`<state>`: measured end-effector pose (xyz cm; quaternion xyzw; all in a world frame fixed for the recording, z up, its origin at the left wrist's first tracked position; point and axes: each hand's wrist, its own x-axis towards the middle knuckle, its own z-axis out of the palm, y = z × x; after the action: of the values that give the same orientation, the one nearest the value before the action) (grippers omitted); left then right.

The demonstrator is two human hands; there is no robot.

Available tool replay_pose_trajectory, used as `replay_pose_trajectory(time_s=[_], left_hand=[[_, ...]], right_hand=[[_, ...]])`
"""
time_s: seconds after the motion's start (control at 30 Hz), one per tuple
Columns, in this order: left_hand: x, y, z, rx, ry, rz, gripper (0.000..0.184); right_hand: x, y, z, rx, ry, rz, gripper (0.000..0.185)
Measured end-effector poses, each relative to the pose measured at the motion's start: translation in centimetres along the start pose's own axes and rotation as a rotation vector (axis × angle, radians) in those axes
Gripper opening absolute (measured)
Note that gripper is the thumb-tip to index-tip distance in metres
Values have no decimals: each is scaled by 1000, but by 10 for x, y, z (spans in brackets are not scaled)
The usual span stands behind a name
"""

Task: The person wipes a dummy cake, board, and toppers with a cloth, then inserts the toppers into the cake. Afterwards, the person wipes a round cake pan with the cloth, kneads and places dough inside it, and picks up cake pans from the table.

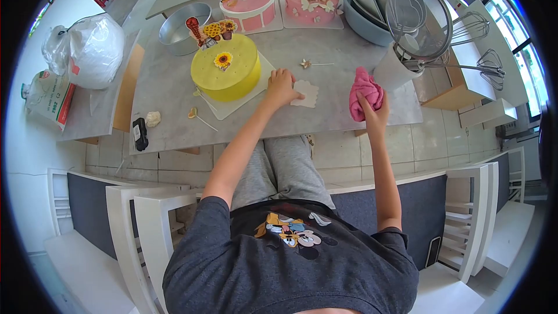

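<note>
My left hand [282,88] rests palm down on the table beside the cake board [266,75], its thumb spread toward a white scalloped card [306,94] and touching its left edge. Left of this hand stands a yellow cake [225,68] with a sunflower [222,61] and sunflower-themed toppers [212,31]. My right hand [375,111] is closed round a bunched pink cloth [366,94], held over the table's front right part. Beyond the card lies a gold star pick [306,64]. A topper on a stick [202,119] lies near the front edge.
Two pink decorated cakes [250,9] [314,4] stand at the back, near a round metal pan [185,28]. At right are stacked bowls [366,17], a sieve [418,20] and whisks [491,68]. A black device [139,134] sits at the front left corner.
</note>
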<state>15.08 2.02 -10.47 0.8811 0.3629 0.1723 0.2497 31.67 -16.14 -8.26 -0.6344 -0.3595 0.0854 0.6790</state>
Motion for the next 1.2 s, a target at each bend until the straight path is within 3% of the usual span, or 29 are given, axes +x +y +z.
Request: replay_pose_trajectory(time_s=[0.03,0.1,0.17,0.23,0.3,0.37,0.43,0.47,0.53,0.57,0.63,0.67,0.73,0.8,0.87,0.9,0.97,1.03,1.07,1.13,1.2], left_hand=[[1,4,-5,-91,-47,-43,47],[3,6,-10,-182,-16,-75,43],[1,5,-15,-274,18,-108,39],[-5,3,-30,-1018,29,-133,29],[-20,0,-44,-1143,91,-159,23],[-36,-1,-58,-1266,159,-182,18],[-54,-2,-73,-1114,219,-107,12],[-62,1,-83,-1109,237,-110,12],[-78,6,-104,-817,553,104,10],[-84,-4,-114,-808,571,94,10],[-94,-29,-138,-887,425,-116,13],[-101,-35,-143,-883,447,-125,13],[-113,-44,-158,-1024,512,-90,18],[-120,-47,-174,-981,565,-123,17],[-125,-53,-180,-949,602,-165,17],[-126,-60,-180,-853,620,-101,17],[-132,-64,-183,-758,628,-36,16],[-136,-59,-190,-1038,591,-45,15],[-139,-61,-190,-1037,592,-43,15],[-140,-69,-193,-1027,635,-108,16],[-134,-87,-192,-1114,619,-95,16]], right_hand=[[0,0,3,0,5,2,40],[4,0,10,671,142,277,35],[12,1,10,776,114,372,32],[14,-20,18,883,64,464,31],[6,-53,41,344,-75,134,33],[3,-60,70,-69,-141,-490,39],[-8,-100,103,-124,-356,-721,41],[-12,-105,121,-111,-366,-727,41],[-10,-111,154,-226,-470,-899,37],[-2,-111,169,-209,-483,-906,37],[20,-112,203,-281,-384,-906,32],[26,-113,213,-265,-399,-914,32],[34,-129,227,-161,-188,-805,30],[12,-149,231,153,-420,-987,27],[-25,-157,242,26,-676,-1231,26],[-27,-155,250,1,-590,-1285,25],[-7,-142,261,-75,-526,-1160,27],[21,-134,267,-200,-376,-958,29],[24,-129,262,-199,-376,-960,29],[18,-141,250,24,-241,-785,29],[-12,-151,240,68,-482,-1091,32]])
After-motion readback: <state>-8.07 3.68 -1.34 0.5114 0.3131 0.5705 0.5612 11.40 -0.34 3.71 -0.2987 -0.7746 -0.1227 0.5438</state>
